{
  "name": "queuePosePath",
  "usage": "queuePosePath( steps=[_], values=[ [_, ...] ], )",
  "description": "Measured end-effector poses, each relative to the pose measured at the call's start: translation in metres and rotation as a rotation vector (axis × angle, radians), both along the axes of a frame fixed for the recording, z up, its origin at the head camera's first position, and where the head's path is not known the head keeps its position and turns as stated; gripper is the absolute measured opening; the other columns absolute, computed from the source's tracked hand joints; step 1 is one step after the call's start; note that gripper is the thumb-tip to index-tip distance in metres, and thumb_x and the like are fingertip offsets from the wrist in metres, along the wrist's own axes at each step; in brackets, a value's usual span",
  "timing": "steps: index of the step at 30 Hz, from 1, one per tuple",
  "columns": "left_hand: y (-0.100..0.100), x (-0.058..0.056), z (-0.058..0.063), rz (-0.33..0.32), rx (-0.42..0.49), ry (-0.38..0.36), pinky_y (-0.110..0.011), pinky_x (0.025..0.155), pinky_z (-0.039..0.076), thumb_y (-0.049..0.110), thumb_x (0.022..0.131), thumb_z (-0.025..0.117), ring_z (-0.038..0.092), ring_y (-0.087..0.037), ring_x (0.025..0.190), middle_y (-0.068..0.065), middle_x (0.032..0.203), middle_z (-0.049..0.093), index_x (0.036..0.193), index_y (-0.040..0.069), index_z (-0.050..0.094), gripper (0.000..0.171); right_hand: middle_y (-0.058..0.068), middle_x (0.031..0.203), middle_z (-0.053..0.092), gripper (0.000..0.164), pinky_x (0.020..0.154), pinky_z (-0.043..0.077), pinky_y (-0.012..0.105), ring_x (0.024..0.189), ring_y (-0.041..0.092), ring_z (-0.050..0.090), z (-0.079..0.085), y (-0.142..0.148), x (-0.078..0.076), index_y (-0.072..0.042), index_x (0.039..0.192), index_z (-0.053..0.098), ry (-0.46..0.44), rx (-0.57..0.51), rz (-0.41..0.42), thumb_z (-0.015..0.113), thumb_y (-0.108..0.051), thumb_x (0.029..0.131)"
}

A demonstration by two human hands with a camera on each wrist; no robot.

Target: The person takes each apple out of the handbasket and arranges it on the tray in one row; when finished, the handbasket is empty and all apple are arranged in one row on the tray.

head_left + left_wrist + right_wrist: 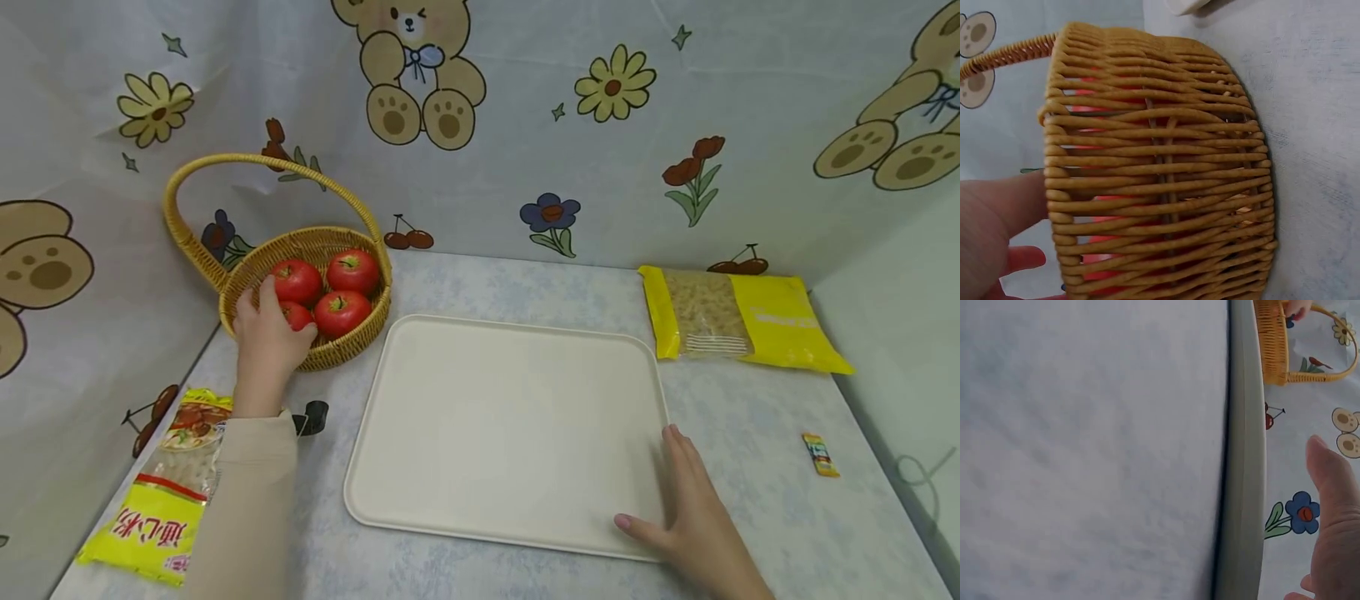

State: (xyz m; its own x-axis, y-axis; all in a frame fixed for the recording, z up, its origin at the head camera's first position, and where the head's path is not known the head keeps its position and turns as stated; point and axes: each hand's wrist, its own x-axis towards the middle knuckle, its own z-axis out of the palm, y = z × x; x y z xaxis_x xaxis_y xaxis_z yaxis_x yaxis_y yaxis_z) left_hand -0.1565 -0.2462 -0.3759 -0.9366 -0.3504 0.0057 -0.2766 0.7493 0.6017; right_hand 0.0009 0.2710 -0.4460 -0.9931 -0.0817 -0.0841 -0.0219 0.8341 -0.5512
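A wicker basket (330, 354) with a tall handle stands at the back left, holding several red apples (342, 313). My left hand (272, 346) reaches over its near left rim and grips the nearest apple (296, 316), thumb on the right and fingers on the left. In the left wrist view the basket's wall (1160, 175) hides much of the fruit, and part of the hand (991, 231) shows at the rim. My right hand (693, 517) rests at the right edge of a cream tray (510, 433), fingers extended along the rim and thumb over the corner.
A yellow pasta bag (780, 321) lies at the back right, and another pasta bag (161, 500) lies at the left beside my forearm. A small colourful packet (821, 455) is on the right of the table. A patterned cloth (510, 83) hangs behind.
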Motion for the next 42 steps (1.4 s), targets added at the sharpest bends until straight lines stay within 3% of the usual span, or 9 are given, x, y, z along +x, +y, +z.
queuePosePath(
  steps=[8, 14, 18, 26, 33, 38, 42],
  values=[
    [-0.008, -0.014, -0.006, -0.002, 0.011, -0.091, -0.073, 0.105, 0.031, 0.014, 0.081, 0.075, 0.013, -0.058, 0.14, -0.038, 0.155, 0.008, 0.156, 0.0, 0.007, 0.102, 0.025, 0.165, -0.001, 0.144, 0.111, 0.016, 0.074, 0.147, 0.053, 0.011, -0.018, 0.005, 0.011, -0.014, 0.159, -0.011, -0.073, -0.104, -0.002, 0.085, -0.063, 0.063],
    [-0.009, -0.016, -0.008, 0.014, -0.029, -0.107, -0.069, 0.106, 0.029, 0.014, 0.078, 0.079, 0.021, -0.057, 0.135, -0.042, 0.145, 0.025, 0.149, -0.01, 0.016, 0.098, 0.025, 0.165, -0.006, 0.148, 0.11, 0.013, 0.075, 0.147, 0.055, 0.008, -0.029, 0.01, 0.017, -0.017, 0.158, -0.015, -0.071, -0.132, -0.004, 0.088, -0.06, 0.061],
    [-0.009, -0.016, -0.008, 0.01, -0.079, -0.117, -0.065, 0.108, 0.025, 0.013, 0.076, 0.079, 0.026, -0.058, 0.132, -0.043, 0.139, 0.032, 0.142, -0.017, 0.022, 0.092, 0.025, 0.165, -0.006, 0.15, 0.111, 0.012, 0.075, 0.148, 0.055, 0.004, -0.032, 0.011, 0.018, -0.016, 0.158, -0.015, -0.064, -0.089, -0.016, 0.087, -0.064, 0.059],
    [-0.011, -0.02, -0.007, -0.028, -0.21, -0.234, -0.061, 0.107, 0.029, 0.02, 0.078, 0.079, 0.033, -0.06, 0.124, -0.048, 0.128, 0.039, 0.133, -0.028, 0.029, 0.088, 0.029, 0.163, -0.008, 0.152, 0.112, 0.006, 0.075, 0.147, 0.055, 0.003, -0.035, 0.015, 0.021, -0.011, 0.157, -0.018, -0.061, -0.025, -0.021, 0.085, -0.067, 0.059],
    [-0.007, -0.018, -0.009, -0.008, -0.263, -0.144, -0.06, 0.108, 0.031, 0.023, 0.074, 0.084, 0.038, -0.059, 0.121, -0.046, 0.124, 0.046, 0.127, -0.026, 0.039, 0.085, 0.035, 0.161, -0.002, 0.153, 0.11, 0.005, 0.077, 0.146, 0.057, 0.003, -0.035, 0.018, 0.02, -0.006, 0.156, -0.017, -0.094, -0.006, -0.026, 0.083, -0.069, 0.06],
    [-0.005, -0.014, -0.006, 0.031, -0.208, -0.086, -0.061, 0.11, 0.033, 0.018, 0.076, 0.083, 0.036, -0.057, 0.126, -0.043, 0.132, 0.042, 0.134, -0.023, 0.034, 0.086, 0.035, 0.161, -0.002, 0.151, 0.104, 0.013, 0.08, 0.145, 0.059, 0.005, -0.034, 0.019, 0.02, -0.005, 0.156, -0.016, -0.111, 0.01, -0.028, 0.084, -0.066, 0.062],
    [-0.001, -0.01, 0.003, 0.066, -0.178, -0.057, -0.066, 0.105, 0.038, 0.017, 0.077, 0.081, 0.04, -0.054, 0.126, -0.039, 0.138, 0.039, 0.142, -0.016, 0.029, 0.09, 0.035, 0.161, -0.002, 0.15, 0.105, 0.013, 0.08, 0.145, 0.059, 0.005, -0.034, 0.019, 0.019, -0.003, 0.156, -0.016, -0.109, 0.02, -0.024, 0.083, -0.067, 0.062]
  ],
)
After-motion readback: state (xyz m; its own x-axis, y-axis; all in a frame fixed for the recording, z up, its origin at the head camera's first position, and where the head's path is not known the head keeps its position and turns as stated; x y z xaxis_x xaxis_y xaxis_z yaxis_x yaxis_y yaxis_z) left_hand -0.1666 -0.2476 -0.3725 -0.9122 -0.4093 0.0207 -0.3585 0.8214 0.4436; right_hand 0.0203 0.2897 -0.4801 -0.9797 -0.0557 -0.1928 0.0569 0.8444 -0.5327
